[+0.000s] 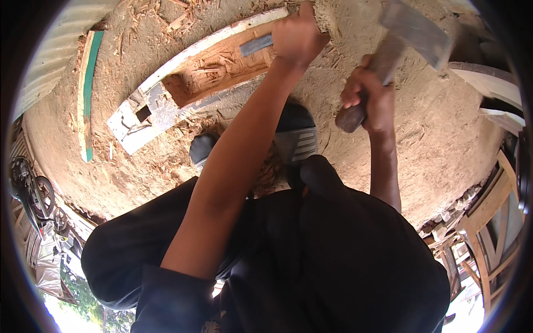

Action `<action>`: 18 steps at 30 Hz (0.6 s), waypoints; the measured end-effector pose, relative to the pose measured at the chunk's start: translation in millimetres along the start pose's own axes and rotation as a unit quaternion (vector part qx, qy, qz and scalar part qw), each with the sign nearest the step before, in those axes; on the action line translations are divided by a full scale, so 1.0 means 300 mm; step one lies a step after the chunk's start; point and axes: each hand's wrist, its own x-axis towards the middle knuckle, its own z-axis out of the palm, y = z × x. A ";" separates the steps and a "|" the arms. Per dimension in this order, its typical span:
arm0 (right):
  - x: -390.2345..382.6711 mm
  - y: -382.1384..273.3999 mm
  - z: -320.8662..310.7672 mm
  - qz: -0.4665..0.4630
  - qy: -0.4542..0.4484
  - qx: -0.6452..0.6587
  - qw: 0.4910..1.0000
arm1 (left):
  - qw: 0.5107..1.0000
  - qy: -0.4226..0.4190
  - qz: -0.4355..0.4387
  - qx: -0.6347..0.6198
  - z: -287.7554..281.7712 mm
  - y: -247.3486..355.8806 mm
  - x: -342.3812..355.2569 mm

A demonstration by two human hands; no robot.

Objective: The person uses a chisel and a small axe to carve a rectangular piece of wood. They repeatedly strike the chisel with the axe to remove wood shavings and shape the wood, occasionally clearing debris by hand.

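Gripping a mallet (pixel 417 34) by its handle, the right hand (pixel 377 104) holds the broad head up, apart from the wood (pixel 200 48); the head is blurred, so I cannot tell its material. The left hand (pixel 300 36) is closed in a fist at the far end of the wood, apparently around a chisel (pixel 256 45). Its handle is hidden; only the flat grey blade shows, pointing left over the hollow (pixel 176 91). Whether the edge touches the wood, I cannot tell.

For good work, in my judgement, the left wrist should be firm and the blade low, so that one blow takes only a thin piece. The mallet should meet the chisel's end squarely, clear of the knuckles. Brushing out the chips (pixel 208 71) may help, because they cover part of the hollow's bottom.

The wood lies on the ground (pixel 341 166), long and slightly curved, with a square hole (pixel 143 114) near its left end. The left shoe (pixel 202 149) and right shoe (pixel 297 123) are near its lower side. Further left lies a green-edged strip (pixel 89 97); beyond is a motorbike (pixel 34 191).
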 end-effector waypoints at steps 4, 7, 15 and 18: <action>-0.020 -0.014 -0.031 0.071 -0.049 -0.140 0.986 | 1.000 0.011 0.005 0.008 -0.013 0.017 0.013; -0.008 -0.010 -0.037 0.039 -0.031 -0.128 0.990 | 1.000 0.015 0.020 0.005 -0.004 -0.001 0.014; 0.014 -0.059 -0.029 0.007 -0.002 0.016 1.000 | 0.999 -0.051 0.003 -0.012 -0.009 -0.001 0.013; 0.014 -0.017 -0.068 0.078 -0.049 -0.152 0.984 | 0.999 -0.017 0.027 -0.006 -0.009 -0.007 0.007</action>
